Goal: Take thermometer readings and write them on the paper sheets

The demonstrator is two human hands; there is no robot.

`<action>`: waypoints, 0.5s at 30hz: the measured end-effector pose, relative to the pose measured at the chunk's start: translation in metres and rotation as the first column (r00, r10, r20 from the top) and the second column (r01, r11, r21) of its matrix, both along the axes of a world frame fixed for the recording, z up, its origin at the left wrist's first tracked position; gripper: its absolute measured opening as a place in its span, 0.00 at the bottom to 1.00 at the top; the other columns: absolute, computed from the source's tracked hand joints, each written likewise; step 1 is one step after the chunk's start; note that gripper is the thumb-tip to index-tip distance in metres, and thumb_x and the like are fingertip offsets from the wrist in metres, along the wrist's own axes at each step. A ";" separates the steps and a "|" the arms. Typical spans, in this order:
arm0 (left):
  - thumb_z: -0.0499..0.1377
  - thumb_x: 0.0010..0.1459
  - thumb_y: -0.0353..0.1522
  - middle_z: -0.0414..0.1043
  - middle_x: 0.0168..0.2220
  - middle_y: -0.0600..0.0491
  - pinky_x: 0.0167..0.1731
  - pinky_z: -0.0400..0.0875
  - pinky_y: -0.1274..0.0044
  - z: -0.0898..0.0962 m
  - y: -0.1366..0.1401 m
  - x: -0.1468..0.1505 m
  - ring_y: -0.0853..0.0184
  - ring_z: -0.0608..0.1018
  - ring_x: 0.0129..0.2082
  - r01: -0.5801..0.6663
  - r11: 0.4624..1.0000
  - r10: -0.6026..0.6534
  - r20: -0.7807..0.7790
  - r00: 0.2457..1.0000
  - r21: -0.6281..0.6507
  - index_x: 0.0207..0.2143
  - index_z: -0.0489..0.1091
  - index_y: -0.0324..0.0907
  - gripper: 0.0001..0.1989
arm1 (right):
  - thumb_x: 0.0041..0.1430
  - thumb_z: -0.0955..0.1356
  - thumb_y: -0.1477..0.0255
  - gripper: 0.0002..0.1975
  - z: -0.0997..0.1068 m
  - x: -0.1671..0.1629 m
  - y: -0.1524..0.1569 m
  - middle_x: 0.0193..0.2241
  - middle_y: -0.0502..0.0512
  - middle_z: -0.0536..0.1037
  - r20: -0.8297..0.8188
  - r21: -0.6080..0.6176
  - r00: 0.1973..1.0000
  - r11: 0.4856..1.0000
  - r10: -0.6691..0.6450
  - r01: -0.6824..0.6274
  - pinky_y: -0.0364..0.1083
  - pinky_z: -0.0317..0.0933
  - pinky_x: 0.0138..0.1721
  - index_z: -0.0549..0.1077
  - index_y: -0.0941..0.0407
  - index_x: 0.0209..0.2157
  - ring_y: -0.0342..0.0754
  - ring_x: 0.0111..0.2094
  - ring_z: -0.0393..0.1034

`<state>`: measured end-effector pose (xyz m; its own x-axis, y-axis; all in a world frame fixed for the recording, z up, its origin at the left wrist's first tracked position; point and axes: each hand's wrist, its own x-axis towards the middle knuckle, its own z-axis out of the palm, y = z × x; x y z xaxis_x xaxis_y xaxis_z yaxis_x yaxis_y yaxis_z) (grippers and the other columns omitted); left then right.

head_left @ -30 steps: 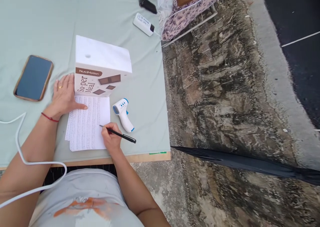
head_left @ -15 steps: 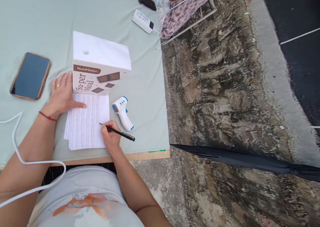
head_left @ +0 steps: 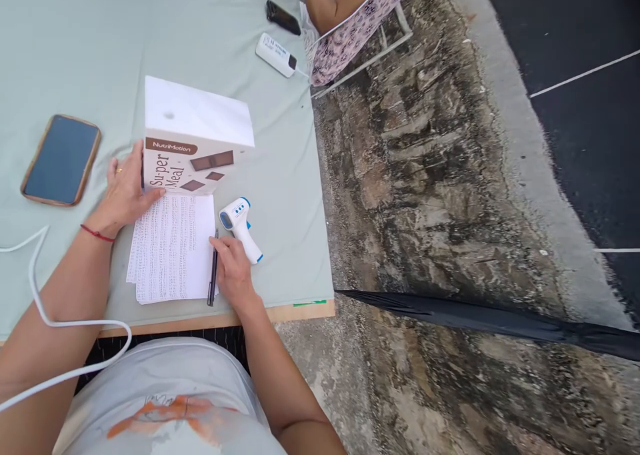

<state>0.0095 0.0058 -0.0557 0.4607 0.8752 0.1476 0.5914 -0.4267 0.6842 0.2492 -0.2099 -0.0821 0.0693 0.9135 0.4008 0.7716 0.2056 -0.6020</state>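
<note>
A white box (head_left: pixel 197 168) printed "NutriMotion Su-per Meal" stands on the table. My left hand (head_left: pixel 127 191), with a ring and a red wrist cord, is at its left side: the thumb lies by the lower front corner and the fingers reach along the side, partly hidden. In front of the box lie sheets of paper (head_left: pixel 167 255) covered in rows of small handwriting. My right hand (head_left: pixel 233 265) is at their right edge, its fingertips on a black pen (head_left: pixel 213 271) that points away from me. Beyond this hand, a white and blue infrared thermometer (head_left: pixel 243 227) lies on its side.
A phone (head_left: pixel 61 159) in a brown case lies at the left, and a white cable (head_left: pixel 75 323) crosses my left arm. Farther back are a white device (head_left: pixel 275 55) and a black object (head_left: pixel 283 17). Another person's arm (head_left: pixel 320 5) is beyond the table's right edge.
My right hand has turned the pen from its writing hold to lie along the paper's right edge. My left hand has shifted from the paper to the box's side.
</note>
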 end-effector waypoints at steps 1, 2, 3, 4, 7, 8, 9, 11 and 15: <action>0.60 0.64 0.61 0.67 0.70 0.41 0.74 0.41 0.40 0.000 0.000 0.001 0.35 0.62 0.75 -0.001 1.000 0.001 0.019 1.000 -0.002 0.79 0.45 0.50 0.51 | 0.75 0.60 0.76 0.23 -0.002 0.003 0.001 0.45 0.59 0.80 0.035 -0.030 0.999 0.999 0.028 -0.027 0.54 0.75 0.50 0.79 0.49 0.60 0.53 0.46 0.76; 0.60 0.64 0.61 0.68 0.69 0.41 0.74 0.42 0.40 -0.001 0.000 0.001 0.36 0.63 0.74 0.000 1.000 0.000 0.041 0.999 -0.001 0.79 0.46 0.50 0.51 | 0.75 0.59 0.77 0.23 -0.002 0.006 0.002 0.46 0.59 0.80 0.061 -0.050 0.997 0.998 0.042 -0.039 0.54 0.75 0.50 0.79 0.48 0.60 0.53 0.46 0.76; 0.59 0.64 0.62 0.68 0.68 0.41 0.73 0.43 0.39 -0.001 0.000 0.002 0.36 0.65 0.72 -0.001 1.000 0.001 0.068 0.998 0.003 0.79 0.46 0.50 0.51 | 0.75 0.59 0.76 0.23 -0.003 0.008 0.003 0.46 0.59 0.80 0.082 -0.059 0.996 0.998 0.029 -0.024 0.54 0.75 0.51 0.80 0.48 0.59 0.53 0.47 0.76; 0.59 0.64 0.62 0.69 0.68 0.41 0.73 0.44 0.39 -0.002 -0.001 0.003 0.37 0.66 0.71 -0.005 1.000 0.004 0.097 0.995 0.009 0.78 0.46 0.50 0.51 | 0.75 0.58 0.75 0.23 -0.002 0.010 0.004 0.47 0.60 0.80 0.102 -0.057 0.995 0.998 -0.019 0.025 0.55 0.75 0.52 0.80 0.48 0.58 0.54 0.49 0.76; 0.57 0.65 0.64 0.70 0.68 0.41 0.73 0.49 0.41 -0.002 -0.004 0.005 0.40 0.70 0.68 -0.033 0.999 0.027 0.179 0.983 0.031 0.78 0.47 0.50 0.50 | 0.73 0.64 0.67 0.19 0.003 0.021 0.007 0.52 0.66 0.78 0.186 -0.050 0.935 0.947 -0.303 0.317 0.62 0.71 0.56 0.79 0.53 0.59 0.61 0.56 0.73; 0.56 0.66 0.64 0.70 0.67 0.42 0.72 0.51 0.42 -0.002 -0.005 0.006 0.40 0.71 0.68 -0.047 0.998 0.040 0.199 0.979 0.035 0.78 0.48 0.50 0.49 | 0.70 0.67 0.63 0.21 0.005 0.026 0.009 0.54 0.68 0.78 0.213 -0.078 0.899 0.911 -0.383 0.406 0.64 0.70 0.57 0.78 0.55 0.59 0.64 0.57 0.72; 0.55 0.67 0.64 0.71 0.66 0.42 0.72 0.53 0.43 -0.001 -0.006 0.007 0.41 0.72 0.67 -0.063 0.997 0.054 0.210 0.976 0.039 0.78 0.49 0.49 0.48 | 0.67 0.70 0.60 0.25 0.007 0.031 0.012 0.54 0.70 0.77 0.228 -0.128 0.875 0.878 -0.427 0.462 0.64 0.69 0.57 0.77 0.57 0.60 0.65 0.57 0.71; 0.52 0.68 0.63 0.73 0.64 0.42 0.70 0.58 0.44 0.002 -0.008 0.007 0.42 0.73 0.65 -0.097 0.994 0.086 0.207 0.975 0.047 0.77 0.52 0.48 0.46 | 0.62 0.72 0.55 0.27 0.012 0.040 0.021 0.49 0.68 0.79 0.171 -0.259 0.881 0.843 -0.441 0.472 0.61 0.70 0.53 0.77 0.57 0.57 0.64 0.53 0.72; 0.47 0.71 0.62 0.78 0.57 0.42 0.65 0.65 0.47 0.010 -0.011 0.006 0.45 0.77 0.58 -0.136 0.989 0.129 0.129 0.983 0.049 0.75 0.57 0.45 0.43 | 0.59 0.71 0.53 0.20 0.032 0.030 0.040 0.35 0.55 0.79 -0.299 -0.376 0.855 0.876 -0.425 0.304 0.50 0.69 0.39 0.78 0.54 0.44 0.53 0.37 0.71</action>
<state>0.0159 -0.0048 -0.0462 0.3160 0.9156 0.2486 0.5565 -0.3911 0.7331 0.2794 -0.1698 -0.0502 0.5056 0.8627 -0.0122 0.4682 -0.2862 -0.8360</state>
